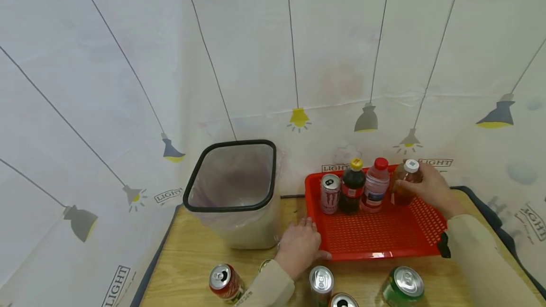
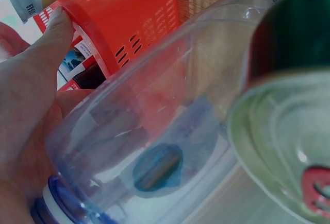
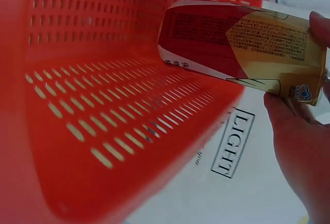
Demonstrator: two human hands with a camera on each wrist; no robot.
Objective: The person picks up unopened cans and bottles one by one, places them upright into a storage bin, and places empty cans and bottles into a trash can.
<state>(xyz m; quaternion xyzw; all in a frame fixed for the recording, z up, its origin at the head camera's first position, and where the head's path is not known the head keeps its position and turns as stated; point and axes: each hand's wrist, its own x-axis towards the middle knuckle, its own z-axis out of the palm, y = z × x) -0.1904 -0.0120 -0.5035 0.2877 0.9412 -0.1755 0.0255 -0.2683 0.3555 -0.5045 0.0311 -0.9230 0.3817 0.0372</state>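
Observation:
At the back right of the red basket (image 1: 384, 245), my right hand (image 1: 437, 188) grips a white-capped drink carton (image 1: 403, 184) near its top. Red and gold panels with printed text show on the carton (image 3: 234, 46) in the right wrist view, its lower end inside the basket. My left hand (image 1: 298, 245) rests at the basket's near left corner, its thumb along the front side. A pink can (image 1: 330, 195), a dark bottle with a yellow cap (image 1: 353, 186) and a pink bottle with a red cap (image 1: 376, 186) stand in a row inside, left of the carton.
Left of the basket stands a lined bin (image 1: 243, 226) with a black rim. Nearer me are a red can (image 1: 225, 283), a silver-topped can (image 1: 322, 285) and a green can (image 1: 401, 288). A clear bottle (image 2: 139, 147) fills the left wrist view. A printed curtain (image 1: 332, 60) hangs behind.

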